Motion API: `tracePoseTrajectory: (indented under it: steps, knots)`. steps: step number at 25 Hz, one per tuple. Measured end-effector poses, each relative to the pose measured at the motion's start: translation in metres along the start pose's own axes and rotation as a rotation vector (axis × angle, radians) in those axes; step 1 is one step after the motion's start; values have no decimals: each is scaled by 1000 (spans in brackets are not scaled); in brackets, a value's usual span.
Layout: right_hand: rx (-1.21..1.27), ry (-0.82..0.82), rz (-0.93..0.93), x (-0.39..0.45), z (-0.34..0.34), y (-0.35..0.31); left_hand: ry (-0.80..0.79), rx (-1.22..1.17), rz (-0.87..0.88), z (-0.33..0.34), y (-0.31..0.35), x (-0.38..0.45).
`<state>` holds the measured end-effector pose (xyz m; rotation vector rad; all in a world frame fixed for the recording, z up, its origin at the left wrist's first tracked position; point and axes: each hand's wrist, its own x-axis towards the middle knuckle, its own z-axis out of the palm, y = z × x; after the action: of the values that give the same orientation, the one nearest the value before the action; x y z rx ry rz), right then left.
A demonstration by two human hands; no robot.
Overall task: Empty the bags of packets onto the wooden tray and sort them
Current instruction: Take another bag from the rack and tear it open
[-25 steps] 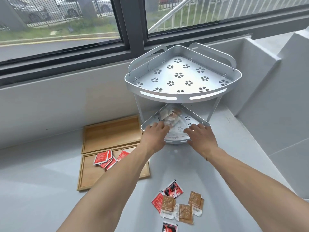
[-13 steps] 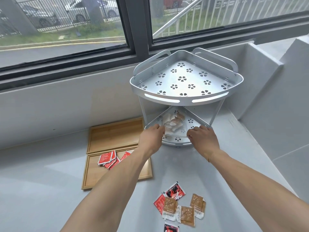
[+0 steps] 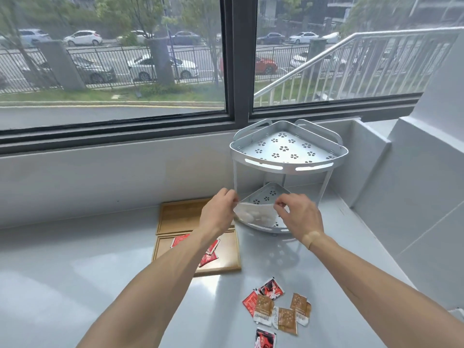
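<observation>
Here, both hands, left (image 3: 218, 211) and right (image 3: 298, 214), pinching a crinkly clear bag (image 3: 253, 214) at the perforated metal shelf (image 3: 266, 197).

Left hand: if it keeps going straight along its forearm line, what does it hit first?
Probably the clear plastic bag of packets that the left hand already pinches, then the left upright of the silver two-tier corner rack just behind it. Depth is unclear in this single view.
</observation>
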<state>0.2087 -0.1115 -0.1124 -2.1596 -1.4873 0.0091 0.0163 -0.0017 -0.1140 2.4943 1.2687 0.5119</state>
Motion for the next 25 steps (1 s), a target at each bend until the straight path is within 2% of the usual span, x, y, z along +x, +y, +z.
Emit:
tracePoseTrajectory:
  steps: [2,5,9,12,17,21,23,25]
  knots:
    - [19,21,-44,-10,-9,-20,44,-56,-23,-20,-5,-19]
    - [218,-3,-37,-39,-12,-55,91,-230,-62,-46,-20,-62]
    - [477,-126,12,-112,3,-101,30,-415,-176,-68,-57,-150]
    - [579,-210,31,-170,28,-124,-9,-452,-222,-75,-84,-217]
    - [546,-304,-51,-232,65,-150,-40,-493,-310,-65,-123,-283]
    - [489,-322,-119,-247,72,-171,-16,-453,-268,-59,-138,-300]
    - [426,-296,-134,-251,73,-181,41,-409,-232,-58,-136,-304]
    - [356,-211,-163,-253,76,-188,174,-348,-255,-59,-128,-305]
